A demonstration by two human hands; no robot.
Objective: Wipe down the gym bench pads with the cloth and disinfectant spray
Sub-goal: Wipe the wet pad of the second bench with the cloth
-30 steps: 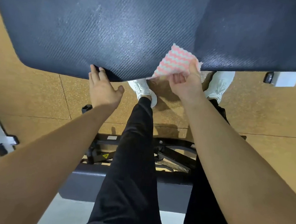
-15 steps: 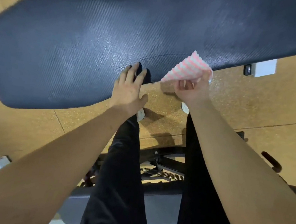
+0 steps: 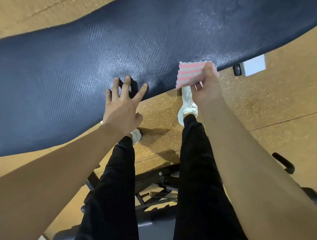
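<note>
Pad [image 3: 102, 55] spans the view, its middle speckled and shiny. Left hand [image 3: 122, 107] rests on it, fingers spread flat; right hand [image 3: 205, 91] pinches the cloth [image 3: 189, 74] at the pad's near edge. Wiping is under way, I judge; next, press the cloth flat and sweep across.

My left hand [image 3: 124, 106] rests with fingers spread and straight on the near edge of the pad [image 3: 163, 32], bare arm stretched out, while my right hand [image 3: 205, 91], further right along that same edge, grips the cloth [image 3: 189, 74].
</note>
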